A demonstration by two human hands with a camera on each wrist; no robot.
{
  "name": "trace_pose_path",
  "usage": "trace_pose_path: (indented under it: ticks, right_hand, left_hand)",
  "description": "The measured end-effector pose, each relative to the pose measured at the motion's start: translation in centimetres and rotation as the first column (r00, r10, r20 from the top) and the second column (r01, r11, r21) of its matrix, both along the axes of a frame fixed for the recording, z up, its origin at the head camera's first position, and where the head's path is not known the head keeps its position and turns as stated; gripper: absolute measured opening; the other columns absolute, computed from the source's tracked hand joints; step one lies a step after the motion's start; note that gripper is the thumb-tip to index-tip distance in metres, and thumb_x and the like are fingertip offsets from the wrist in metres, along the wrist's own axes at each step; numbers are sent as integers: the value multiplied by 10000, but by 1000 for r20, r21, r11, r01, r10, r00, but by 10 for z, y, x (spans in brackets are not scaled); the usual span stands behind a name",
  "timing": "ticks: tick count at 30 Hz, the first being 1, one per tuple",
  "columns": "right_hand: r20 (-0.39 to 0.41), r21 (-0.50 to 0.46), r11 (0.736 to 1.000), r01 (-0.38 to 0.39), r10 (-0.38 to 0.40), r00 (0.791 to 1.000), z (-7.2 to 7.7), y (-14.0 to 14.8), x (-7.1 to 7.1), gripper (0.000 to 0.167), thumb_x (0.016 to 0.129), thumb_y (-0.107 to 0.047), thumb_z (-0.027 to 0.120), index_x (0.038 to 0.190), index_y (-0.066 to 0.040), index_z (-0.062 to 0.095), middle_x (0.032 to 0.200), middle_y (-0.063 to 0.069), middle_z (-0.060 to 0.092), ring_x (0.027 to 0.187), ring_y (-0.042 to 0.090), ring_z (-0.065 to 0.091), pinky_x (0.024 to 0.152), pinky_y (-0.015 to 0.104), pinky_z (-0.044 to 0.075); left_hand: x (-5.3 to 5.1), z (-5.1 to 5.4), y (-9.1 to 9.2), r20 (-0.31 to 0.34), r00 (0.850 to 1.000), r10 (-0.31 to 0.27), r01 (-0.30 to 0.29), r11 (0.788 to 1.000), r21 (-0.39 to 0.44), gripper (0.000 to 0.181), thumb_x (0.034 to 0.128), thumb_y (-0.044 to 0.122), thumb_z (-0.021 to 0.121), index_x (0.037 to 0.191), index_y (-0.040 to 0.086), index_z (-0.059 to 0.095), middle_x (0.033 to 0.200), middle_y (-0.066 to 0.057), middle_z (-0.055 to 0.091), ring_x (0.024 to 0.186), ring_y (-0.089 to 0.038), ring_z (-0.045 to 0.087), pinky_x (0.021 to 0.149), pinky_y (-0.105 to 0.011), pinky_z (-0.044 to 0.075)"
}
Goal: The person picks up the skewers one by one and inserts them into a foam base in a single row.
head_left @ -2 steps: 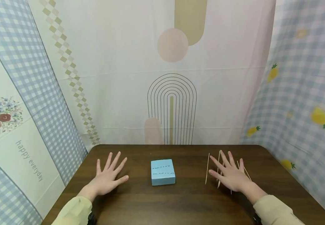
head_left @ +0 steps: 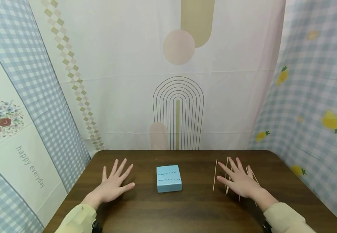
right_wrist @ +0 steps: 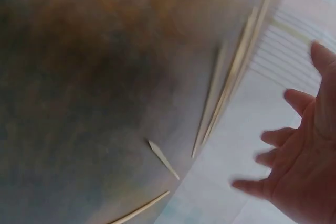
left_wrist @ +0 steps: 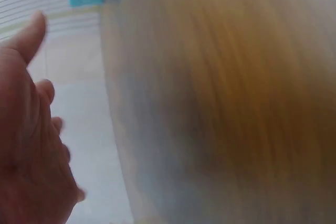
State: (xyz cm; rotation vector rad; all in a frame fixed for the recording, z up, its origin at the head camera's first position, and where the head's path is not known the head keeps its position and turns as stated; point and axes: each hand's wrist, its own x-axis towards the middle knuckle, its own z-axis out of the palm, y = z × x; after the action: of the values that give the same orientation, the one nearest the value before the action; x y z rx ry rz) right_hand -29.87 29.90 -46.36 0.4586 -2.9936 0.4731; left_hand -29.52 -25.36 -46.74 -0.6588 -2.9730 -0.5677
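Dark brown wood-grain counter with rounded back corners, white fabric backdrop right behind it, that's our setup. Starting with the thin wooden sticks: we've got a handful lying on the right side of the counter, mostly pointing away from us, with some at more of a slant. Our right hand hangs over them palm down, fingers spread wide, hiding parts of several. From the right wrist view we can see it's up off the wood, apart from the sticks, and one stick shows a tapered tip.

Further left, around the middle, sits a light blue block with two rows of small dark marks across the top; we can't tell if they're holes or ink. On the other side of the block, well apart from it, our left hand is raised too, fingers and thumb fanned out. Both arms have pale sleeves. Past that, we've got a pineapple-print checked cloth on the right and a blue gingham cloth on the left, next to a white panel reading "happy everyday".
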Motion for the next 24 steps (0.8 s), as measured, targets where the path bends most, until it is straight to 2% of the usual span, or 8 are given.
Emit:
trace_pose_path:
  ticks: [4, 7, 10, 12, 15, 17, 19, 24]
  right_hand:
    - [24, -49, 999, -21, 22, 999, 6, 10, -3, 750, 1063, -588, 573, 1621, -95, 475, 1655, 363, 310, 1497, 619, 280, 1102, 839, 246]
    - [49, -124, 992, -23, 30, 998, 13, 24, -4, 706, 1070, -507, 618, 1569, -18, 518, 1561, 371, 458, 1385, 595, 475, 1050, 757, 411]
    - [78, -202, 979, -3, 20, 997, 19, 40, -3, 666, 1063, -460, 653, 1528, 6, 556, 1455, 333, 589, 1287, 538, 589, 969, 660, 520]
    - [108, -246, 969, 20, 6, 994, 21, 52, -3, 643, 1058, -434, 671, 1506, 16, 572, 1392, 311, 642, 1241, 506, 628, 923, 614, 554]
    - [179, -331, 939, 92, -33, 983, 17, 72, -1, 593, 1054, -354, 697, 1472, 50, 582, 1312, 279, 689, 1141, 424, 689, 863, 533, 597]
    - [240, -388, 909, 152, -59, 969, 11, 86, 2, 554, 1052, -274, 705, 1443, 95, 575, 1261, 265, 708, 1077, 361, 707, 825, 489, 609]
    - [308, -437, 871, 224, -88, 947, 5, 97, 6, 533, 1039, -196, 715, 1424, 137, 554, 1223, 260, 717, 1038, 321, 716, 813, 471, 618]
    - [461, -484, 795, 364, -122, 879, -7, 116, 15, 563, 994, -115, 748, 1414, 176, 511, 1221, 302, 703, 1076, 356, 717, 862, 525, 612]
  left_hand:
    - [-2, 0, 15, 111, 993, -29, 15, 992, 126, 847, 1076, 519, 593, 1728, 164, 185, 1791, -158, 10, 1618, -437, -122, 1179, -776, -111]
    - [-5, 0, 31, 162, 985, -55, 14, 970, 244, 828, 1061, 472, 648, 1709, 123, 269, 1780, -177, 106, 1629, -430, -24, 1230, -738, 9]
    - [-8, 0, 48, 169, 984, -65, -1, 931, 364, 747, 1043, 429, 697, 1650, 91, 424, 1739, -179, 280, 1610, -423, 185, 1238, -696, 186]
    - [-9, -1, 60, 170, 983, -64, -18, 896, 443, 679, 1037, 384, 719, 1604, 80, 502, 1691, -173, 388, 1572, -418, 306, 1218, -673, 276]
    - [-8, -5, 75, 178, 982, -54, -50, 845, 532, 659, 1020, 331, 754, 1587, 83, 527, 1649, -163, 460, 1542, -401, 376, 1216, -635, 313]
    - [-8, -8, 84, 194, 980, -47, -73, 819, 569, 713, 998, 315, 783, 1609, 89, 494, 1658, -162, 447, 1550, -400, 362, 1223, -627, 307]
    - [-7, -11, 92, 216, 975, -43, -94, 806, 584, 806, 968, 327, 816, 1643, 99, 440, 1688, -163, 397, 1565, -406, 327, 1228, -635, 290]
    - [-5, -13, 105, 275, 959, -63, -111, 811, 575, 1037, 903, 346, 881, 1707, 103, 274, 1754, -174, 238, 1597, -438, 220, 1234, -672, 236]
